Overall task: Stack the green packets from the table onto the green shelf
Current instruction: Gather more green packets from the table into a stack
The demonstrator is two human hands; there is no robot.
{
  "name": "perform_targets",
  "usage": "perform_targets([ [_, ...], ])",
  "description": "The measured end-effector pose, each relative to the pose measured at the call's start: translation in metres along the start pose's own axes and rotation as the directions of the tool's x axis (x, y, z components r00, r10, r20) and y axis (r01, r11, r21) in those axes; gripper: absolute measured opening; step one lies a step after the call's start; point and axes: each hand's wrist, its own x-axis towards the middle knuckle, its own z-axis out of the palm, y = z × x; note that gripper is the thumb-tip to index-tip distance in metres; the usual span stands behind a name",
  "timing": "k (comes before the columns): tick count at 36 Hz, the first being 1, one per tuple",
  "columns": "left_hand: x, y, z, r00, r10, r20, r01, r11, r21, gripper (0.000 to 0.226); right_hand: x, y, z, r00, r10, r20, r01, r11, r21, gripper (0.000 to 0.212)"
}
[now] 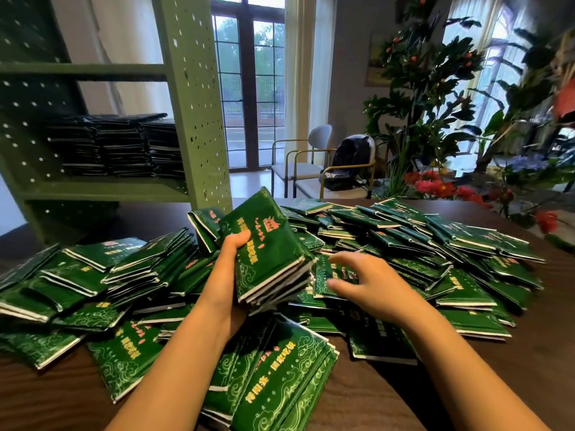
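Observation:
Several green packets [420, 244] with gold and red print lie heaped across the dark wooden table [466, 384]. My left hand [227, 262] grips a small stack of green packets [267, 250], held tilted above the heap, thumb on the top packet. My right hand [364, 281] hovers just right of that stack with fingers spread and slightly curled over a loose packet [333, 275] in the heap; it looks blurred. The green shelf [189, 98] stands at the back left, with rows of stacked packets [118, 144] on its lower board.
Another pile of packets [280, 384] lies near the table's front edge between my forearms. Behind the table stand two chairs [311, 163], one with a dark backpack [351, 163], plus tall plants and red flowers [435, 185] at right, before glass doors.

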Motion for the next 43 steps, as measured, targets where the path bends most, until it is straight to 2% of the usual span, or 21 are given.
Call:
perform_targets([
  [3, 0.001, 0.0, -0.002, 1.0, 0.001, -0.005, -0.001, 0.999, -0.05, 0.051, -0.003, -0.002, 0.002, 0.982, 0.006, 0.189, 0.017, 0.993, -0.118, 0.074],
  [8, 0.002, 0.002, -0.002, 1.0, 0.007, -0.019, -0.009, 0.991, -0.134, 0.044, -0.002, -0.001, 0.002, 0.985, 0.057, 0.165, -0.031, 0.988, -0.152, 0.093],
  [13, 0.002, 0.002, -0.002, 0.999, 0.004, -0.054, -0.011, 0.991, -0.136, 0.04, -0.004, 0.002, 0.0, 0.975, 0.077, 0.208, -0.033, 0.978, -0.206, 0.085],
  [17, 0.003, 0.002, -0.004, 0.999, 0.014, -0.05, -0.023, 0.984, -0.175, 0.046, -0.003, 0.001, -0.001, 0.985, 0.042, 0.164, -0.019, 0.99, -0.139, 0.068],
  [22, 0.001, 0.002, -0.002, 0.998, 0.011, -0.059, -0.023, 0.98, -0.199, 0.05, -0.001, 0.0, -0.001, 0.999, 0.008, 0.038, -0.007, 0.999, -0.038, 0.033],
  [25, 0.002, 0.002, -0.001, 0.998, 0.012, -0.059, -0.024, 0.977, -0.21, 0.054, 0.0, 0.0, -0.001, 0.996, 0.01, -0.092, -0.006, 0.999, 0.046, 0.025],
  [27, 0.003, 0.002, -0.001, 0.999, 0.018, -0.049, -0.028, 0.975, -0.22, 0.056, 0.0, -0.001, -0.001, 0.979, 0.011, -0.202, 0.028, 0.982, 0.188, 0.02],
  [29, 0.003, 0.002, -0.002, 0.998, 0.024, -0.052, -0.034, 0.976, -0.214, 0.055, 0.0, -0.002, -0.003, 0.947, 0.019, -0.321, 0.091, 0.942, 0.323, 0.02],
  [34, 0.004, 0.001, -0.002, 0.998, 0.03, -0.056, -0.04, 0.982, -0.186, 0.057, 0.0, -0.003, -0.006, 0.835, 0.07, -0.546, 0.264, 0.819, 0.509, 0.027],
  [38, 0.006, 0.0, -0.003, 1.0, 0.013, -0.021, -0.016, 0.99, -0.139, 0.057, 0.0, -0.004, -0.008, 0.747, 0.033, -0.664, 0.401, 0.775, 0.489, 0.02],
  [43, 0.009, -0.003, -0.002, 1.0, -0.021, 0.017, 0.022, 0.993, -0.117, 0.051, -0.004, -0.013, -0.005, 0.726, -0.015, -0.688, 0.506, 0.69, 0.518, 0.018],
])
